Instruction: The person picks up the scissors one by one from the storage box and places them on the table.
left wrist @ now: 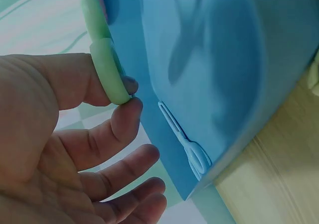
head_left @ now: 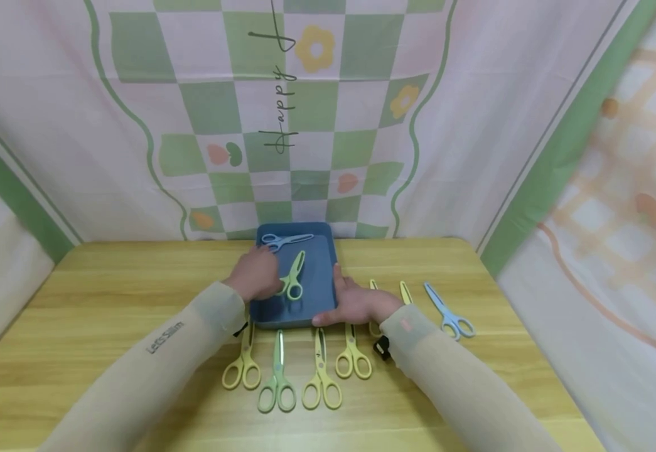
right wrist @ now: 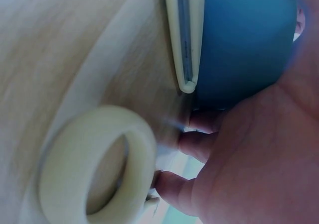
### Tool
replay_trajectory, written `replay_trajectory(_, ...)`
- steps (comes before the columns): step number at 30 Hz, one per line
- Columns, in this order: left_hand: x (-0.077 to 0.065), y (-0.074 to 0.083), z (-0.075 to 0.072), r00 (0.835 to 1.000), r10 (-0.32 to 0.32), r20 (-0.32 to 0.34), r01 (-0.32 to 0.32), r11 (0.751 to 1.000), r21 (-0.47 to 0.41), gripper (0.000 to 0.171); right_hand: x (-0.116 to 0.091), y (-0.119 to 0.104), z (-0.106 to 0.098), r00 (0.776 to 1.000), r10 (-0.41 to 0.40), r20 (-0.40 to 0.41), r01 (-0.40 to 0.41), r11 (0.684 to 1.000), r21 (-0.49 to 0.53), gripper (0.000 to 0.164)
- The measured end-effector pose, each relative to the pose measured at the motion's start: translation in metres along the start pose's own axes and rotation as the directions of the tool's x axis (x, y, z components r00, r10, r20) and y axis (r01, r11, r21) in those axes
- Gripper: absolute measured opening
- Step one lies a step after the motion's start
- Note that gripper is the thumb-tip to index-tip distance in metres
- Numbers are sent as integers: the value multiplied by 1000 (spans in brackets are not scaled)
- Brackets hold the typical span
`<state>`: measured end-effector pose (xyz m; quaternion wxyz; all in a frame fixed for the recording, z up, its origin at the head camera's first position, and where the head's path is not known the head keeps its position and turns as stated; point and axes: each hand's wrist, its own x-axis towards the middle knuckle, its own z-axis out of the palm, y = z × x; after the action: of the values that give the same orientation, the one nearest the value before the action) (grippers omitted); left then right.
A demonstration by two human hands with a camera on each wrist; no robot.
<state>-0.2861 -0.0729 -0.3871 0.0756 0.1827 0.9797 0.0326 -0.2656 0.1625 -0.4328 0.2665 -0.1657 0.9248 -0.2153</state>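
Observation:
My left hand [head_left: 255,273] is over the left side of a blue tray [head_left: 317,279], pinching a pair of light green scissors [head_left: 298,265] by one handle ring. In the left wrist view the thumb and forefinger hold that ring [left wrist: 103,67], the other fingers loosely bent below. Blue scissors [head_left: 294,240] lie at the tray's far end. My right hand [head_left: 356,303] rests against the tray's near right corner, thumb stretched along the front and fingers spread along the right side. Its palm [right wrist: 249,159] is close to the tray wall in the right wrist view.
Before the tray lie yellow scissors [head_left: 321,369], green scissors [head_left: 278,373] and more yellow pairs, handles towards me. Right of the tray, yellow scissors [head_left: 405,292] are partly hidden by my right arm; blue scissors [head_left: 440,306] lie farther right. A patterned curtain [head_left: 311,107] hangs behind the table.

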Motion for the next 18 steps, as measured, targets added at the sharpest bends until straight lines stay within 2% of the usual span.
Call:
replay_trajectory(6, -12, -9, 3, 999, 6, -42, -6, 1000, -19, 32, -1, 1, 2, 1000, 2, -4, -2, 1000, 6, 135)
replay_trajectory(11, -32, -24, 1, 995, 11, -103, -17, 998, -58, 34, -1, 1, 1, 1000, 1, 4, -1, 1000, 20, 135)
replay_trajectory(18, -58, -51, 3, 989, -65, -130, 45, 988, -148, 28, -1, 2, 2, 1000, 4, -2, -4, 1000, 17, 138)
